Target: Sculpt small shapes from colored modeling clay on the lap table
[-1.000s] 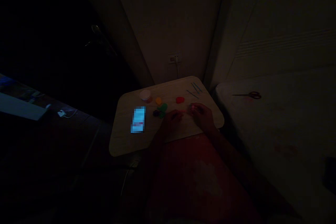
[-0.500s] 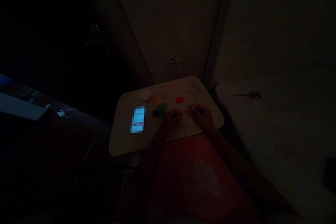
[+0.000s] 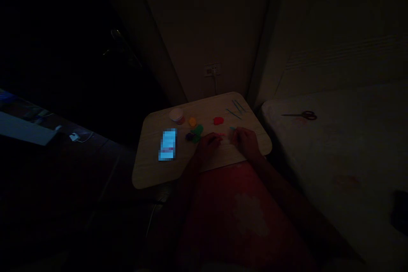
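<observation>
The scene is very dim. At the near side of the small table (image 3: 149, 174), my left hand (image 3: 208, 145) has its fingers closed on a small red piece of what looks like modelling clay (image 3: 220, 135). Just right of it, my right hand (image 3: 247, 141) is closed in a pinch, and a small bluish end (image 3: 232, 128) pokes out past its fingertips; the rest is hidden. Beyond the hands lies a red clay lump (image 3: 218, 121). Left of my left hand are a green clay lump (image 3: 196, 132), a dark purple lump (image 3: 189, 137) and a yellow-orange lump (image 3: 192, 121).
A lit phone (image 3: 168, 144) lies on the left of the table, with a pale tub (image 3: 176, 114) behind it. Thin bluish sticks (image 3: 238, 107) lie at the far right corner. Scissors (image 3: 308, 115) rest on the pale surface to the right. A wall socket (image 3: 212, 69) holds a plug.
The right hand's fingers have shifted; a reddish bit showed at their tips earlier, and a bluish end shows there now. The left hand stays nearly in place.
</observation>
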A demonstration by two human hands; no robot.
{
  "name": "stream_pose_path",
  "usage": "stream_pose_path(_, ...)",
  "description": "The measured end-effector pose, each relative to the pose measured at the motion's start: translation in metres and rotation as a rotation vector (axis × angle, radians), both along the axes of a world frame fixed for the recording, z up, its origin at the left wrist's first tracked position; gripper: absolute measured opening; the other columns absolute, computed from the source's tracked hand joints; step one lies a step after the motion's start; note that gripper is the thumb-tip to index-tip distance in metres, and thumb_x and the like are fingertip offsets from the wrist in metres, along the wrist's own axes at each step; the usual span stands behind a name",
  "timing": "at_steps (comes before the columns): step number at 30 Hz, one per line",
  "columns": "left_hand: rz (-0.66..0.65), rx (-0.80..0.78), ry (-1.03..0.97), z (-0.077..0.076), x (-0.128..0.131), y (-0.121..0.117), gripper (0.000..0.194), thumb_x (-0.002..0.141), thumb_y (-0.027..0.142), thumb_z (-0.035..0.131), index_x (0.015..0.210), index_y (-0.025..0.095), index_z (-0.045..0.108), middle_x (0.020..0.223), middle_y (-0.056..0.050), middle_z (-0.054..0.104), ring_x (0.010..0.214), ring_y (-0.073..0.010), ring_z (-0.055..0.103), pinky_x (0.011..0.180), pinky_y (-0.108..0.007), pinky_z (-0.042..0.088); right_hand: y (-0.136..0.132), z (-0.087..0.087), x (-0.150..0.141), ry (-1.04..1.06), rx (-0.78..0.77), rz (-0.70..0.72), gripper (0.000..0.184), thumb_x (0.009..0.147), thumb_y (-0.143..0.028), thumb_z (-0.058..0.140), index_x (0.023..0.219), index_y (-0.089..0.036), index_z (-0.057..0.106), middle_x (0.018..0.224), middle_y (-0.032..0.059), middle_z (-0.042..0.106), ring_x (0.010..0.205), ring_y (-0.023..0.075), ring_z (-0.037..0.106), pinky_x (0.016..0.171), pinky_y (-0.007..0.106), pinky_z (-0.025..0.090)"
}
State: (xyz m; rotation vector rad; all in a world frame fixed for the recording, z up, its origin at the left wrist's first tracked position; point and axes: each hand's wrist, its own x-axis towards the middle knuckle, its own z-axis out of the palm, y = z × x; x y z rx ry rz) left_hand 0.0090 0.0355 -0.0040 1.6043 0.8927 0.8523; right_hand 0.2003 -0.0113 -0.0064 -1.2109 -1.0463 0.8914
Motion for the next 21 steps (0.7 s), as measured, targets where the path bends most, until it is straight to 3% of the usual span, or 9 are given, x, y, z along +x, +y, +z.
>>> stream_pose_path(2, -0.004, 0.005, 0.012, 0.0008, 0.0001, -0.0001, 0.023, 0.088, 0.036, 0.062, 0.089, 0.015, 0.07, 0.078, -0.001, 0.064, 0.072, -0.0135, 0.055, 0.069, -0.025, 0.045, 0.0001, 0.0006, 0.0012, -0.059, 0.0, -0.029, 0.044, 0.096, -0.051, 0.053, 0.066, -0.02, 0.064, 0.056, 0.0005, 0.057, 0.053, 0.0148, 0.051, 0.053, 0.027, 0.04)
stream_pose_path(6, 0.01, 0.006, 0.048, 0.0008, -0.0007, 0.0006, 0.025, 0.088, 0.039, 0.062, 0.09, 0.016, 0.07, 0.077, -0.001, 0.063, 0.072, -0.014, 0.055, 0.069, -0.025, 0.045, 0.0024, -0.0018, 0.0021, -0.115, 0.067, -0.115, 0.029, 0.088, -0.046, 0.063, 0.083, -0.02, 0.072, 0.077, 0.0041, 0.07, 0.071, 0.018, 0.06, 0.064, 0.029, 0.048)
stream_pose_path(12, -0.01, -0.005, 0.038, -0.0039, -0.0014, 0.0022, 0.026, 0.088, 0.041, 0.061, 0.092, 0.016, 0.07, 0.079, -0.001, 0.063, 0.072, -0.0133, 0.055, 0.066, -0.024, 0.043, 0.0046, -0.0062, -0.0013, 0.071, 0.039, -0.018, 0.037, 0.092, -0.051, 0.059, 0.105, -0.019, 0.071, 0.075, 0.0028, 0.069, 0.058, 0.0145, 0.059, 0.055, 0.028, 0.048)
stream_pose_path(17, 0.008, 0.014, 0.056, -0.0028, -0.0002, 0.0019, 0.026, 0.088, 0.041, 0.062, 0.091, 0.016, 0.07, 0.08, -0.002, 0.064, 0.074, -0.014, 0.056, 0.069, -0.025, 0.045, 0.0049, -0.0035, -0.0025, 0.03, 0.027, -0.027, 0.038, 0.091, -0.055, 0.057, 0.095, -0.019, 0.07, 0.073, 0.0037, 0.07, 0.058, 0.015, 0.061, 0.053, 0.027, 0.047)
stream_pose_path(21, 0.016, 0.032, 0.052, 0.0002, 0.0001, 0.0005, 0.024, 0.089, 0.038, 0.063, 0.089, 0.016, 0.071, 0.079, -0.002, 0.066, 0.074, -0.014, 0.057, 0.069, -0.025, 0.046, 0.0032, -0.0022, -0.0014, -0.022, 0.013, -0.016, 0.029, 0.087, -0.048, 0.064, 0.084, -0.02, 0.069, 0.07, 0.0023, 0.068, 0.058, 0.0153, 0.059, 0.056, 0.027, 0.047)
